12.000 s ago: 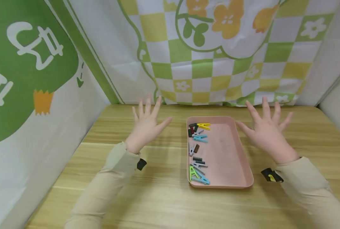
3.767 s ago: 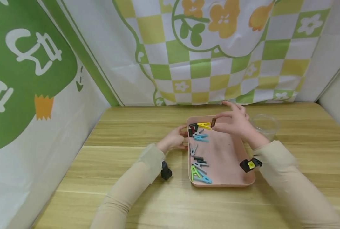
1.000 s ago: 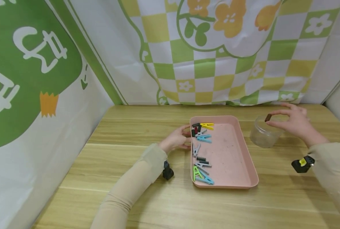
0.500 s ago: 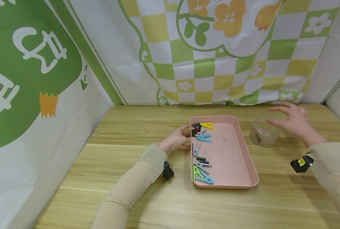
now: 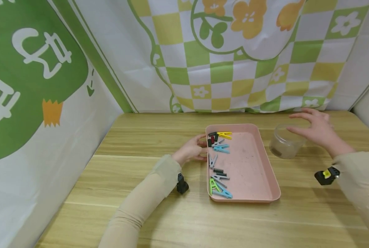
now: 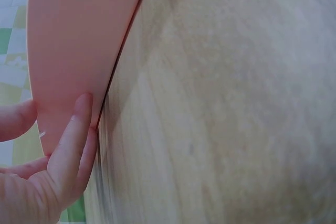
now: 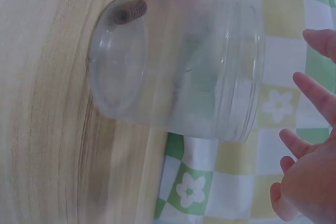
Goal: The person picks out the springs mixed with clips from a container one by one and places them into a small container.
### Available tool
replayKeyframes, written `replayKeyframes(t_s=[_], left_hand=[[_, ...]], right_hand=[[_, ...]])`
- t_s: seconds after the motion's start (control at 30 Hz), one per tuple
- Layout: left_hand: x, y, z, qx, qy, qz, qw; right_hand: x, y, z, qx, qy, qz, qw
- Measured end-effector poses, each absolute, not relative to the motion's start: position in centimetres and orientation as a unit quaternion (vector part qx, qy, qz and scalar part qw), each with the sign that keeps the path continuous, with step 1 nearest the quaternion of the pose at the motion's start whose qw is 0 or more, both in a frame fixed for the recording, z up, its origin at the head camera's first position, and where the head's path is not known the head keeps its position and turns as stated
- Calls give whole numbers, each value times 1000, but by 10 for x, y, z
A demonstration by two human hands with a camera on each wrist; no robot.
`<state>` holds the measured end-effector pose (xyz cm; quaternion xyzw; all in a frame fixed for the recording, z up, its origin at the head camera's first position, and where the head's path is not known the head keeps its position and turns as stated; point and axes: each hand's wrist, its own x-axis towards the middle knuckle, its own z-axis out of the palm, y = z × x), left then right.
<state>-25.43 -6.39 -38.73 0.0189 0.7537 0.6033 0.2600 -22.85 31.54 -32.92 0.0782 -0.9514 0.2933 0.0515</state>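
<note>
- Brown spring (image 7: 131, 12) now lies at the bottom of the clear container (image 7: 173, 66); one second earlier it sits pinched between right thumb and finger above the mouth.
- Right hand (image 5: 317, 131): grip spread, thumb and fingers apart and holding nothing, beside and above the container's mouth.
- Container stands upright on the desk (image 5: 159, 127), to the right of the pink tray (image 5: 249, 168), apart from it.
- Left hand (image 5: 190, 150): grip loosely spread, fingertips touching the tray's outer left wall.
- Tray, along its left side: yellow clip (image 5: 221, 133) at the far end; red spring (image 5: 212, 139) among dark ones; light-blue clip (image 5: 221, 148); two dark springs mid-way; green clip (image 5: 212, 181) toward the near end.
</note>
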Motion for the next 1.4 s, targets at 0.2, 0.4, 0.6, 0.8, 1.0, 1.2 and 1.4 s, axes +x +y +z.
replayKeyframes(t_s=[0.2, 0.4, 0.6, 0.8, 1.0, 1.2, 1.4], left_hand=[[-254, -64, -387, 18, 750, 608, 259], [-253, -64, -388, 19, 751, 607, 259], [-254, -63, -389, 20, 751, 606, 262], [-254, -63, -389, 21, 746, 612, 262], [-255, -64, -390, 20, 746, 613, 261], [-255, -64, -390, 19, 744, 615, 261], [-255, -64, -389, 19, 743, 616, 262]], right_hand=[[-229, 311, -326, 86, -951, 293, 53], [-228, 300, -320, 110, -944, 305, 66], [-227, 288, -312, 133, -938, 310, 82], [-227, 277, -306, 137, -938, 309, 71], [-227, 266, -303, 140, -938, 312, 49], [-226, 252, -299, 153, -939, 307, 42], [-224, 237, -296, 163, -938, 305, 28]])
